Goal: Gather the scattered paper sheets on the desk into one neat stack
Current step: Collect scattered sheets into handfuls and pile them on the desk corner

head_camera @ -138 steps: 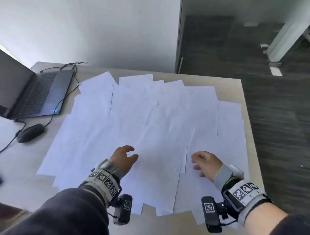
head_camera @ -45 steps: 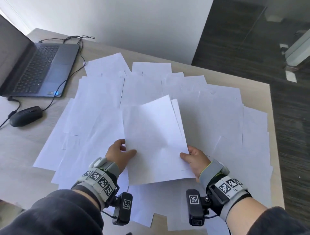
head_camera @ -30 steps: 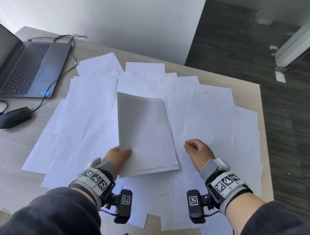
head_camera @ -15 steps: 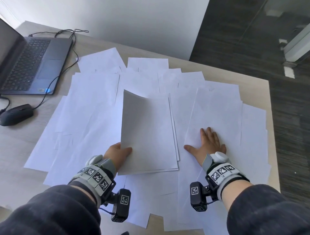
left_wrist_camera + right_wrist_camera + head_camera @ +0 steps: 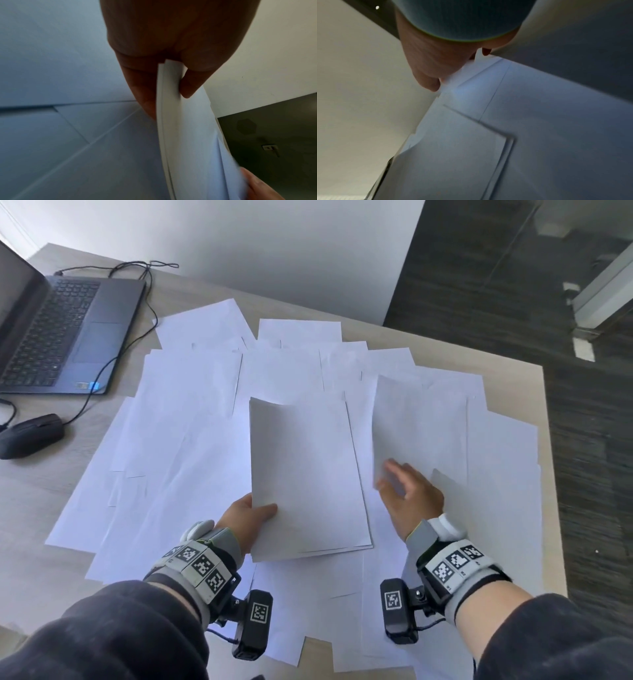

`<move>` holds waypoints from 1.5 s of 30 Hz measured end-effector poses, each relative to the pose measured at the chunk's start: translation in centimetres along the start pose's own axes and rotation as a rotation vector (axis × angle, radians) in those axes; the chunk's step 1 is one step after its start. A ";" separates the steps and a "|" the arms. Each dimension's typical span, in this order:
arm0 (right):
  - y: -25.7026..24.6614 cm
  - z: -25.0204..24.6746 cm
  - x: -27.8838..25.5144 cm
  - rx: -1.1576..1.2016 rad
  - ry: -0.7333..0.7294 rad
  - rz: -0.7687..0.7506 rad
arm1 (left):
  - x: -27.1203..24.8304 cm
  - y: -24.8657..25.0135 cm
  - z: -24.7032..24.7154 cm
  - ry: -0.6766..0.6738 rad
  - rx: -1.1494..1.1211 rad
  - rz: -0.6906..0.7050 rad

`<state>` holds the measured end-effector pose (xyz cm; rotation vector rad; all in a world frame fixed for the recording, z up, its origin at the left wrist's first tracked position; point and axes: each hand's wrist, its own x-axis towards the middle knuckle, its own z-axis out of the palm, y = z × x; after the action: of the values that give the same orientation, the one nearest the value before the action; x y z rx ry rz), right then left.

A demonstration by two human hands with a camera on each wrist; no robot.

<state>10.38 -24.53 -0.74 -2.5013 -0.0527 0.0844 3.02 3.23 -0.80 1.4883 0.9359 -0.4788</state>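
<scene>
Adding another sheet to the stack I'm holding

My left hand (image 5: 248, 517) is pinching the small stack (image 5: 308, 477) above the scattered sheets (image 5: 185, 412) on the desk (image 5: 507, 378); my right hand (image 5: 409, 498) is lifting one sheet (image 5: 418, 422), grip blurred, I can't tell; next I'm needing to slide it squarely on top

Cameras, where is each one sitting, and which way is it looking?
Head: worn on the head, looks down at the desk, the loose sheets, both forearms and hands.
Left wrist: under the left hand, looks along its fingers pinching the small stack.
Right wrist: under the right hand, looks along it at a lifted sheet.
Shared: head and left wrist both show the stack.
</scene>
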 end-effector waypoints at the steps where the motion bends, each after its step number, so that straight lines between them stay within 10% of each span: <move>1: -0.5 0.4 -0.5 0.028 -0.050 -0.038 | 0.0 -0.1 0.3 -0.015 -0.020 -0.013; 13: 2.0 0.0 -0.3 -0.371 -0.354 0.307 | 0.4 -0.9 1.2 -0.023 -0.008 -0.046; 35: -2.6 3.9 -5.2 -0.420 -0.630 -0.202 | 0.1 0.8 3.1 0.023 0.112 0.054; 45: 4.8 -3.4 -6.4 -0.522 -0.501 0.077 | -0.1 1.2 4.7 0.058 0.172 0.061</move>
<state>4.34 -30.79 -0.58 -2.9317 -0.2074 0.8215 4.96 -1.25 -0.75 1.6892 0.9097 -0.4833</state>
